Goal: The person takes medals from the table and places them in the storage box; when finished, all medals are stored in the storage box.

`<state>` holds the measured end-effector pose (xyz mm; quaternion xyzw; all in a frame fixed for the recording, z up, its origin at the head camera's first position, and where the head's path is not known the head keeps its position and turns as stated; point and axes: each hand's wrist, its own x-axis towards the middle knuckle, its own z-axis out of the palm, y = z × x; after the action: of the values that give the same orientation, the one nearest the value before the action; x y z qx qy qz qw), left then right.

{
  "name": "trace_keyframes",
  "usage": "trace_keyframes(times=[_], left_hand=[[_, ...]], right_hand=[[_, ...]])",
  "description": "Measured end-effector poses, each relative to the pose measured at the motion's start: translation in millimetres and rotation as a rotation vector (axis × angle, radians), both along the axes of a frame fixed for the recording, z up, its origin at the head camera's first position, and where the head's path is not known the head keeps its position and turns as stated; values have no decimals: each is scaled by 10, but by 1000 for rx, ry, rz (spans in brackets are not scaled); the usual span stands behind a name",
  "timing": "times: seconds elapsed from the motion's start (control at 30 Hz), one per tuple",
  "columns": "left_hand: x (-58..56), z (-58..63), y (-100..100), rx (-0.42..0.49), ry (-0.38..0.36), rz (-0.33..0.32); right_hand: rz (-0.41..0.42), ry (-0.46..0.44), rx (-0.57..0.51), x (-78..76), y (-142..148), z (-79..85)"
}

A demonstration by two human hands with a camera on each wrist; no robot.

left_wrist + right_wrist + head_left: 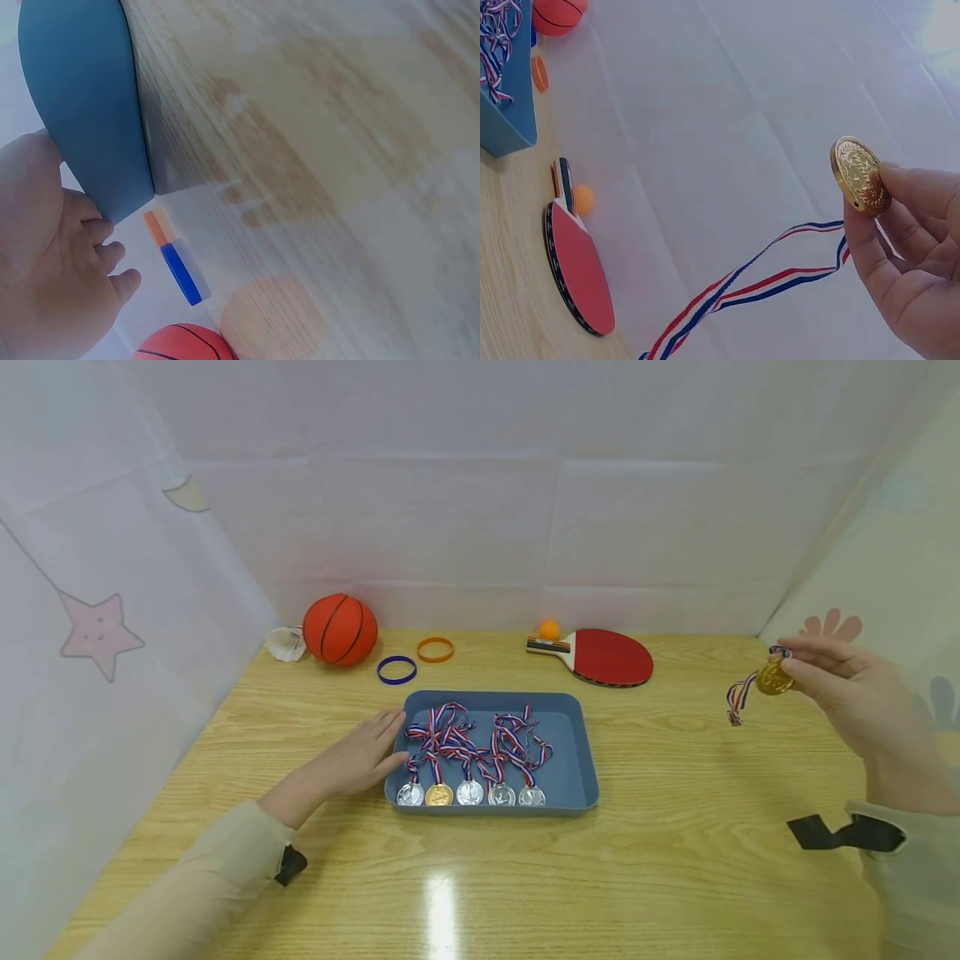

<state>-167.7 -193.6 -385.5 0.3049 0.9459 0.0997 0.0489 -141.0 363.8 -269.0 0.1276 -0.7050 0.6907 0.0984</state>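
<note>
At the right, my right hand (843,689) pinches a gold medal (859,176) between thumb and fingers, raised above the table. Its red, white and blue ribbon (757,281) trails from the fingers. My left hand (365,752) rests with extended fingers against the left side of a blue-grey tray (588,760). Inside the tray, several silver medals (502,795) and one gold medal (439,795) lie in a row along the near wall, their striped ribbons (450,739) bunched behind them. The left wrist view shows the fingers beside the tray's outer wall (90,97).
Behind the tray stand a red basketball (340,629), a white shell (285,644), a blue wristband (396,670) and an orange wristband (435,650). A red table tennis bat (611,657) lies at the back right with an orange ball (550,629) by its handle.
</note>
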Motion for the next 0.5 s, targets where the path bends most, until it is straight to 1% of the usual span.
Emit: trace_keyframes(times=[0.03,0.07,0.17,0.23,0.3,0.4,0.43,0.5], left_hand=[[-2,-2,1,-1,0,0],[-4,-4,1,-1,1,0],[-6,-6,4,0,2,-1],[-7,-10,0,2,-2,2],[-1,-7,-2,7,1,2],[6,-8,-7,12,8,2],[8,-5,-5,17,12,-2],[8,-7,-6,23,16,-4]], right_hand=[[21,2,-16,-20,-51,19],[44,10,-11,-41,-100,36],[148,37,-6,-96,-243,64],[191,49,2,-124,-353,73],[209,59,33,-147,-456,77],[205,61,81,-172,-602,87],[227,61,81,-183,-639,88],[244,56,99,-195,-711,103]])
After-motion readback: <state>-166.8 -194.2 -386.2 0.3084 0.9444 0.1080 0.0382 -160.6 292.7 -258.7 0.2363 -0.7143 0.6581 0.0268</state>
